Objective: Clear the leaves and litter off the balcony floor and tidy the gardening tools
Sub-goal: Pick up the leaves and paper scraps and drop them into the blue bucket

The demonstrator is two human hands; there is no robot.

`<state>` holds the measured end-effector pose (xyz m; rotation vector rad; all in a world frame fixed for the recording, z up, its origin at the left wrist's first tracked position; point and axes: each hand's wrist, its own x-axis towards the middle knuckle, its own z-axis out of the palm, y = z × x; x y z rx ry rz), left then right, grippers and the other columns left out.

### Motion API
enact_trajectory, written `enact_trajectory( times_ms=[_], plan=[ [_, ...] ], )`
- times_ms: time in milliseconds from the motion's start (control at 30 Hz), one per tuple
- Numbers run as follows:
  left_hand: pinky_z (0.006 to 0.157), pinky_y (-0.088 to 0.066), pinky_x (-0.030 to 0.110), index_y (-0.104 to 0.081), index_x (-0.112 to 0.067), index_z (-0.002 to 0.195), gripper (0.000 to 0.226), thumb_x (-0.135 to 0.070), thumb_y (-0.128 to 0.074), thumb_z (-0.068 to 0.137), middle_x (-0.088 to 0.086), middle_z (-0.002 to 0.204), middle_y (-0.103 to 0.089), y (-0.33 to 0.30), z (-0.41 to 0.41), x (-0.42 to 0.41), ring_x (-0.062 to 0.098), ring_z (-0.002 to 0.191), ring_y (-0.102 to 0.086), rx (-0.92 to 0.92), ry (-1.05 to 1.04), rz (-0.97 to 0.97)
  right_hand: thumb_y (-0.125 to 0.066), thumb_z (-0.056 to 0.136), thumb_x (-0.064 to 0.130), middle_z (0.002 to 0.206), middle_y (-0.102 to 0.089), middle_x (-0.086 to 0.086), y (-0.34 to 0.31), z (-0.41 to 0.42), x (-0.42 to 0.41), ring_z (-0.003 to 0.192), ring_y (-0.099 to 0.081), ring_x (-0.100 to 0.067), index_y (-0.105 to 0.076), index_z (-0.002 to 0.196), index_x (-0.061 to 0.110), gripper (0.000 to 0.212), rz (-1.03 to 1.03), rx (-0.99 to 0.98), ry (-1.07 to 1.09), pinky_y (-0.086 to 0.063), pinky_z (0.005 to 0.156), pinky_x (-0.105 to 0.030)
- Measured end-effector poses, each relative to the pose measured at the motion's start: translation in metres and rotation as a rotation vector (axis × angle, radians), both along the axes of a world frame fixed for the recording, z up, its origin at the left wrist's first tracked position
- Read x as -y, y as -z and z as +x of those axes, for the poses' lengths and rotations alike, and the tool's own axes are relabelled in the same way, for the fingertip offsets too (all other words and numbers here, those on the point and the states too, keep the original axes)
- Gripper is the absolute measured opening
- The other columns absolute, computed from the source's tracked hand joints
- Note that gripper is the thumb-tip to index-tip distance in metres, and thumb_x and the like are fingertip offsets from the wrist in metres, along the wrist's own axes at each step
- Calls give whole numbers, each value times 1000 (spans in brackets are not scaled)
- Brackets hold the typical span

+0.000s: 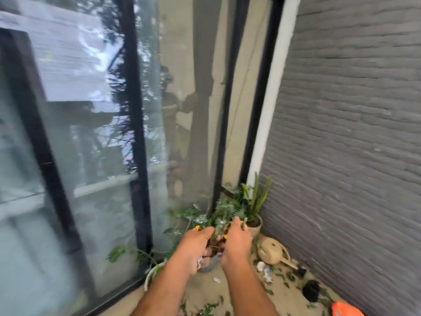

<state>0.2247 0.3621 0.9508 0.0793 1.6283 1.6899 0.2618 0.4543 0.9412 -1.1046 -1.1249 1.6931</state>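
With both hands up in front of us, the left hand (196,241) and right hand (235,241) clutch a bundle of gathered leaves (219,221) together so nothing drops, while more litter (265,271) lies on the balcony floor (241,290) by the watering can (272,250).

Both hands, left hand (196,241) and right hand (235,244), grip leafy cuttings (222,216), seemingly with litter.

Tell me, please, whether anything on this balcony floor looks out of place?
Yes: a tan watering can lies tipped on its side by the grey wall, and paper scraps and loose leaves are scattered on the floor beside it.
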Motion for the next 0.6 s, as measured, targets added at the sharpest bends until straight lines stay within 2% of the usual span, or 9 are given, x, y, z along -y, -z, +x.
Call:
enact_trajectory(
  times_ms=[67,100,167,233,267,333,400,500,600],
  plan=[
    [43,-23,13,-63,-9,96,14,-20,-59,105,11,72,-52,-2,-13,17,11,37,-31,6,-94,37,-59,102,35,79,-71,-8,-6,-9,20,64,-68,-25,-67,92,13,25,-59,-33,-88,-60,61,-37],
    [42,-23,13,-61,-10,97,12,-19,-60,104,8,68,-50,-3,-19,27,11,37,-32,3,-139,49,-60,99,40,78,-71,-9,-3,-16,31,64,-69,-27,-67,89,15,28,-58,-20,-147,-61,62,-41],
    [41,-24,15,-62,-11,96,10,-19,-63,102,4,60,-47,-5,-28,46,12,38,-34,4,-215,57,-61,84,57,86,-75,-11,10,-34,52,77,-74,-36,-68,90,21,38,-55,-4,-257,-63,72,-60],
    [41,-24,16,-63,-12,95,11,-21,-66,100,3,57,-43,-8,-36,70,14,39,-32,19,-281,71,-62,77,64,100,-75,-14,34,-59,68,86,-75,-38,-68,98,23,46,-67,5,-369,-62,73,-63],
    [41,-23,16,-62,-12,91,14,-22,-66,100,2,56,-42,-7,-39,84,14,39,-31,27,-317,75,-62,78,62,101,-75,-17,31,-64,83,85,-74,-37,-69,98,24,44,-77,18,-425,-62,71,-58],
    [40,-21,15,-54,-15,79,25,-22,-64,101,0,53,-39,-6,-45,112,13,37,-29,48,-379,86,-60,83,54,88,-72,-22,6,-61,120,73,-68,-36,-68,84,26,29,-74,18,-485,-54,61,-46],
    [38,-20,13,-52,-17,73,32,-21,-60,104,-1,51,-38,-9,-47,145,12,34,-28,63,-456,112,-60,92,45,73,-65,-17,-6,-63,154,63,-62,-33,-64,77,21,28,-58,22,-532,-50,57,-43],
    [38,-19,15,-55,-16,80,26,-23,-59,105,-1,54,-41,-8,-49,200,11,36,-30,74,-565,139,-57,102,36,66,-60,-13,-6,-75,205,50,-55,-25,-61,84,14,30,-70,59,-653,-44,46,-33],
    [40,-19,16,-57,-13,90,19,-25,-61,105,-1,56,-45,-1,-54,265,11,37,-31,94,-687,178,-58,94,45,69,-65,-16,4,-91,267,51,-55,-26,-65,94,7,39,-79,62,-786,-40,46,-28]
  ],
)
